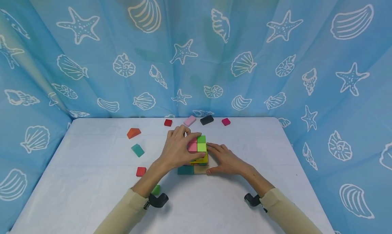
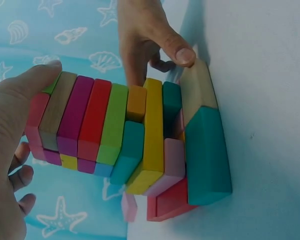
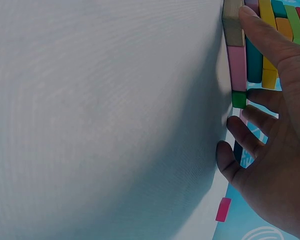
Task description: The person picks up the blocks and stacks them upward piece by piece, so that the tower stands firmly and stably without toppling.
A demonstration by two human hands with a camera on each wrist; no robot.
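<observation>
A tall tower of stacked wooden blocks [image 2: 120,130] rises in many colours. Pink blocks [image 1: 192,147] and light green blocks [image 1: 201,147] form its top. My left hand [image 1: 176,149] spans that top, thumb on the near side and index finger on the far side, pinching the upper blocks; its other fingers curl beside the tower in the left wrist view. At the base lie a teal block [image 1: 185,170] and a natural wood block [image 2: 197,90]. My right hand [image 1: 229,163] rests at the tower's right, thumb tip against the wood block and fingers loosely spread.
Along the back edge of the white table [image 1: 98,152] lie red [image 1: 168,122], pink [image 1: 190,120], black [image 1: 207,120] and magenta [image 1: 226,121] blocks. At left are orange [image 1: 133,133], teal [image 1: 138,150], red [image 1: 141,171] and green [image 1: 156,190] ones. A blue shell-print curtain [image 1: 196,81] stands behind.
</observation>
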